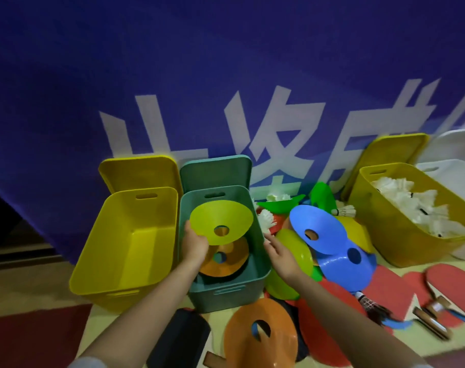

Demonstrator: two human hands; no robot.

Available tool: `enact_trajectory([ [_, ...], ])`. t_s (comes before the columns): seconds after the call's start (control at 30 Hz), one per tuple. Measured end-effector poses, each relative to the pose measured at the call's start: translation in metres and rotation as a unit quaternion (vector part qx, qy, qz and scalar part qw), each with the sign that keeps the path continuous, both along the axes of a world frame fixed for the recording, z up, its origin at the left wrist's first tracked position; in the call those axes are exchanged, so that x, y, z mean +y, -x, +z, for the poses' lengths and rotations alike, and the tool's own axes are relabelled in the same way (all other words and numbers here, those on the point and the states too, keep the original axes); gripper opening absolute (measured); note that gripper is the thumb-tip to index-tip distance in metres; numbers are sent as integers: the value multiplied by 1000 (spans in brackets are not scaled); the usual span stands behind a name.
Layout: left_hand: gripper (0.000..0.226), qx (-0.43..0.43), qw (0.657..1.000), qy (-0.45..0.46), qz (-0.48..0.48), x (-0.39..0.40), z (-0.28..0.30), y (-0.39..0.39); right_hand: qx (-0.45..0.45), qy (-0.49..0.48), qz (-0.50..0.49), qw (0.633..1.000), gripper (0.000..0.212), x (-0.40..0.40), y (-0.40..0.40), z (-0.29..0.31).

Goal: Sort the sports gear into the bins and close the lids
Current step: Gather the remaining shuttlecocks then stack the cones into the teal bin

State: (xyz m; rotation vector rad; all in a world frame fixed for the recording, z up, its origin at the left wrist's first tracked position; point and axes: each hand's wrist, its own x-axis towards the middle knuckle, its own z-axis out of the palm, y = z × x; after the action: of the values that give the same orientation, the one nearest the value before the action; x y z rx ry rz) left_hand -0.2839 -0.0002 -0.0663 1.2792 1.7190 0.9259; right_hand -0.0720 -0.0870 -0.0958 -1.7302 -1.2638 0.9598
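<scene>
Sports gear lies scattered over the floor in front of a row of bins, and nearest the camera an orange disc cone (pixel 260 333) sits with a dark paddle (pixel 179 338) just to its left. To the right, red table-tennis paddles (pixel 401 290) with wooden handles lie flat, a dark-feathered shuttlecock (pixel 369 305) among them. The left hand (pixel 195 244) reaches over the near wall of the green bin (pixel 226 293), its grip curled round the lower-left edge of a yellow-green disc cone (pixel 222 221), which it holds tilted above the bin's opening; beneath it an orange cone (pixel 226 260) lies inside the bin. The right hand (pixel 282 254) hovers just beside the bin's right wall with fingers spread and relaxed, holding nothing, above a lime cone (pixel 295 248) at the edge of the pile. That pile holds two blue cones (pixel 319 229), one leaning on the other, with yellow and green cones behind them and white shuttlecocks (pixel 267 219) tucked among them. Left of the green bin, and touching it, stands a yellow bin (pixel 127 235) with nothing visible inside. Well to the right is another yellow bin (pixel 396 221), filled with white shuttlecocks, and a white bin (pixel 454 171) stands behind it, partly cut off by the frame. Each bin's lid stands propped behind it: a yellow lid (pixel 139 171), a green lid (pixel 215 170) and a third yellow one (pixel 393 147), all leaning on a blue banner (pixel 226 62) printed with large white characters.
</scene>
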Motion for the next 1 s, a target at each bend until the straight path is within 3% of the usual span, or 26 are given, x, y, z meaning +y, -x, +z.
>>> enact_trajectory([
  [0.17, 61, 53, 996, 76, -3, 14, -31, -12, 8, -36, 23, 999, 37, -2, -1, -1],
  [0.33, 43, 172, 964, 195, -61, 30, -50, -11, 27, -54, 38, 997, 35, -1, -3, -7],
  [0.47, 55, 225, 947, 206, -97, 23, -40, -17, 39, -65, 47, 996, 32, -4, -8, -1],
  [0.6, 47, 128, 979, 96, -125, 5, -37, -25, 51, -63, 39, 996, 32, -6, -10, 3],
  [0.77, 25, 34, 986, -6, -162, -32, -28, -32, 46, -70, 11, 996, 34, -7, 0, 5],
  [1.0, 20, -65, 976, -83, -189, -105, 15, -49, -84, -36, 5, 996, 34, -10, -1, 2],
])
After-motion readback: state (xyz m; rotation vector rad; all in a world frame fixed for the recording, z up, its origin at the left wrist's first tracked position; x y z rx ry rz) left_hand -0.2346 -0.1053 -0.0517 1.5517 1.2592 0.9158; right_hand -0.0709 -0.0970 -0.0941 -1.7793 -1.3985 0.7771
